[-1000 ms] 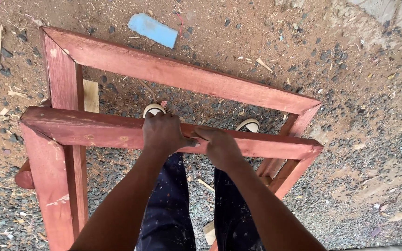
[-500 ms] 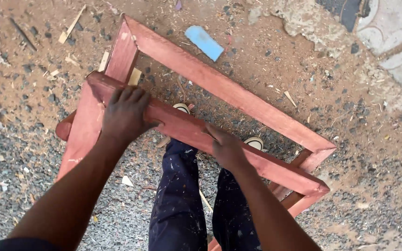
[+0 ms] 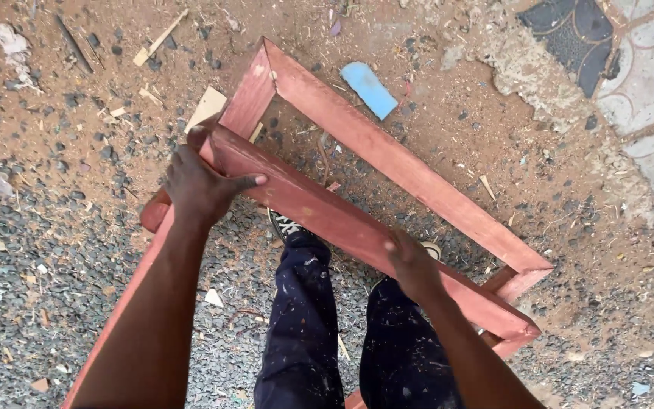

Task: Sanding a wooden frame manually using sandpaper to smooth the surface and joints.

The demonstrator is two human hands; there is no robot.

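A red-brown wooden frame stands in front of me on sandy, gravelly ground, its top rails making a tilted rectangle. My left hand grips the near rail at its left end, by the corner, with the thumb lying along the wood. My right hand clasps the same near rail further right. My legs in dark, paint-flecked trousers stand inside the frame, and the toes of my shoes show under the rail.
A light blue flat piece lies on the dirt beyond the frame. Wood offcuts and chips are scattered at the top left. Patterned paving lies at the top right. Grey gravel covers the lower left.
My left hand has slid left along the near rail to the corner. The frame has swung round in view, so it lies more diagonally. My right hand has stayed on the rail.
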